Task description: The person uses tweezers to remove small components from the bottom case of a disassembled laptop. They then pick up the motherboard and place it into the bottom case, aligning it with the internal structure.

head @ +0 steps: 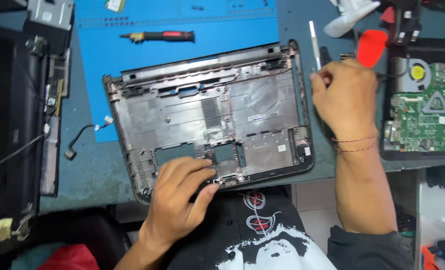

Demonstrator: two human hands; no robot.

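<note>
while the laptop shell [207,115] is gripped at its near edge by the left hand [182,195], a thin metal tool [315,45] is pinched just beside it by the right hand [345,97].

Grey-blue worktable [87,175], worn surface, fills most of the view. Blue work mat [182,25] lies at the far side, left of centre. Pale tiled floor [312,200] shows past the near table edge, right of centre. Even overhead light, soft shadows. No walls or windows in view.

laptop base shell [207,117] | dark, stripped, open-side up | flat on bench, partly on blue mat
</note>
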